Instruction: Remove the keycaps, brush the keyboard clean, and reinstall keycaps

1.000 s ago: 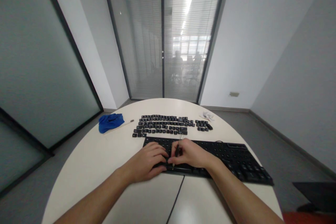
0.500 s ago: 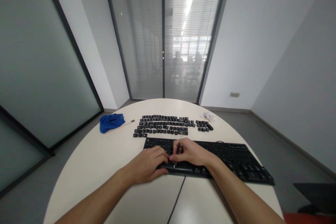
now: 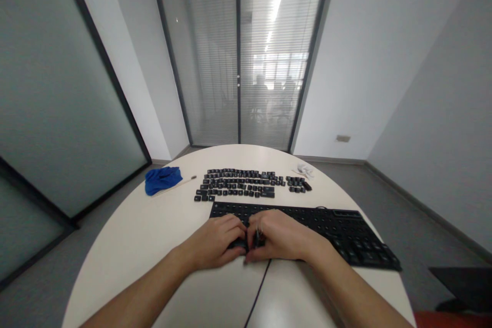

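Observation:
A black keyboard (image 3: 338,230) lies across the table, many of its key positions without caps. My left hand (image 3: 217,241) rests on its left front part, fingers bent and close together, thumb at the front edge; what its fingertips press or pinch is hidden. Beside it, my right hand (image 3: 274,236) curls over the keyboard around a thin tool (image 3: 259,236), whose dark and shiny part shows between thumb and fingers. Behind the keyboard, loose black keycaps (image 3: 238,181) lie in rows, with a smaller group (image 3: 297,184) to their right.
On the round white table (image 3: 130,246) are a blue cloth (image 3: 163,179), a thin brush (image 3: 180,183) and a crumpled white item (image 3: 305,170). A black cable (image 3: 258,292) runs toward the front edge. Something dark and red stands at the lower right.
My right hand has shifted slightly toward me and turned, its thumb now at the keyboard's front edge; the tool is more hidden. My left hand stays nearly still.

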Available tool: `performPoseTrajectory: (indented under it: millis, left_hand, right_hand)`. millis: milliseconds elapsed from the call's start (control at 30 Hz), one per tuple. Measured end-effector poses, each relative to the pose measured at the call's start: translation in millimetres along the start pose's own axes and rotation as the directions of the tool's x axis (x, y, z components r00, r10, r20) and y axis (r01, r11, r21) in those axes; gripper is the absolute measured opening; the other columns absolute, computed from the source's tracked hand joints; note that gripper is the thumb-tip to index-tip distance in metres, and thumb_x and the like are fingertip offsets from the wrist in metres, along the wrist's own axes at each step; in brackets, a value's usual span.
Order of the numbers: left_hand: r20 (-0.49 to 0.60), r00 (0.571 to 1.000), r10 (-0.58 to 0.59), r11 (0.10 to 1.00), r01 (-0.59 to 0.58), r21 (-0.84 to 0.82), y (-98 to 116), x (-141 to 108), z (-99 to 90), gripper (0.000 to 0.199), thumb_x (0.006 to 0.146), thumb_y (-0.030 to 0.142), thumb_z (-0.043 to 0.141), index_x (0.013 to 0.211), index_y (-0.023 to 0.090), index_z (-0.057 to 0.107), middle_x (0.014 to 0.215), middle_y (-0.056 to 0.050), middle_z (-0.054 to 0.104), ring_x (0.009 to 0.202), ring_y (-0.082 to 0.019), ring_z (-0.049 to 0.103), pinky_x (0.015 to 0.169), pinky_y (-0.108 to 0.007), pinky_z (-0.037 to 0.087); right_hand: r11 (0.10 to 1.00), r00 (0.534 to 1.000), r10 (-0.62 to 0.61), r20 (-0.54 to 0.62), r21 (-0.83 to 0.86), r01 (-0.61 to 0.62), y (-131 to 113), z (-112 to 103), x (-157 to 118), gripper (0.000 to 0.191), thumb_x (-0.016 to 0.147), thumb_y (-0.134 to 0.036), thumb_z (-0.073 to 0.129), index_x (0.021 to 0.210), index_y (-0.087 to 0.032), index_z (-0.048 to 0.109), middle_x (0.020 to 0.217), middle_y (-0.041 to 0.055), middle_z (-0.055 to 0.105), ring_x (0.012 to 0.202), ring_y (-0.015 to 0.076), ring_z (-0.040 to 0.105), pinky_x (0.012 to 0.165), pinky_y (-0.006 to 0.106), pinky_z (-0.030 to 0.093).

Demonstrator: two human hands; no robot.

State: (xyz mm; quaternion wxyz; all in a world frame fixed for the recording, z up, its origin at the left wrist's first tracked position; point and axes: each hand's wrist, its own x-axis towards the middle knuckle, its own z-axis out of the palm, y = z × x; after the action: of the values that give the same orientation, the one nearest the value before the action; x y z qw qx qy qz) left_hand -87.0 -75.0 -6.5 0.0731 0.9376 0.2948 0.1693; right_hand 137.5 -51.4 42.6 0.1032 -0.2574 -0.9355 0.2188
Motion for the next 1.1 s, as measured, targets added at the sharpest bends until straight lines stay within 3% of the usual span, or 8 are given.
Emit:
performPoseTrajectory:
  millis: [133,367,700,900,1100]
  left_hand:
    - [-0.017,1.000,0.000,1.000,0.000,0.001,-0.9,0.5,1.5,0.011,0.095,0.029,0.058,0.098,0.018,0.058,0.101,-0.007,0.064,0.094,-0.023,0.058,0.080,-0.034,0.048]
    - [-0.021,1.000,0.011,1.000,-0.012,-0.014,-1.9,-0.3,2.2,0.015,0.092,0.025,0.063,0.105,0.019,0.059,0.109,-0.006,0.065,0.098,-0.022,0.058,0.085,-0.035,0.048]
    - [-0.055,0.998,0.025,0.999,-0.027,-0.037,-3.3,-0.3,4.0,0.009,0.090,0.022,0.059,0.098,0.019,0.061,0.109,-0.007,0.066,0.098,-0.022,0.059,0.085,-0.035,0.049]
    - [-0.039,0.999,0.004,0.999,-0.005,-0.038,-4.9,-1.1,4.1,0.016,0.089,0.029,0.065,0.102,0.020,0.062,0.109,-0.006,0.065,0.098,-0.023,0.059,0.083,-0.035,0.048]
    - [-0.052,0.999,0.014,0.999,-0.017,-0.041,-5.7,-1.4,4.6,0.016,0.090,0.031,0.066,0.099,0.020,0.059,0.110,-0.005,0.065,0.098,-0.022,0.060,0.084,-0.036,0.049]
  right_hand:
    - [0.998,0.998,0.019,-0.052,0.053,-0.016,-3.8,-3.6,-3.8,0.028,0.087,-0.047,0.068,0.087,-0.020,0.076,0.063,-0.0029,0.063,0.053,0.0101,0.052,0.053,0.021,0.033]
    - [0.998,0.994,-0.036,-0.100,0.051,0.041,5.5,-5.9,-6.5,0.034,0.096,-0.029,0.052,0.072,-0.016,0.071,0.058,-0.0013,0.063,0.050,0.0080,0.048,0.053,0.020,0.032]
    - [0.994,0.995,-0.084,-0.046,-0.077,0.081,-9.8,-5.2,-5.5,0.036,0.093,-0.028,0.058,0.059,-0.018,0.067,0.059,0.0032,0.065,0.054,0.0124,0.049,0.057,0.026,0.032]
    - [0.992,0.996,0.015,-0.084,0.130,-0.004,7.1,-1.7,-2.1,0.042,0.098,-0.033,0.049,0.069,-0.016,0.073,0.060,0.0013,0.066,0.052,0.0103,0.048,0.054,0.024,0.031]
    - [0.926,0.984,0.161,-0.077,0.357,-0.123,28.3,3.0,-0.5,0.046,0.098,-0.038,0.048,0.071,-0.014,0.076,0.050,-0.0028,0.052,0.048,0.0097,0.038,0.049,0.024,0.027]
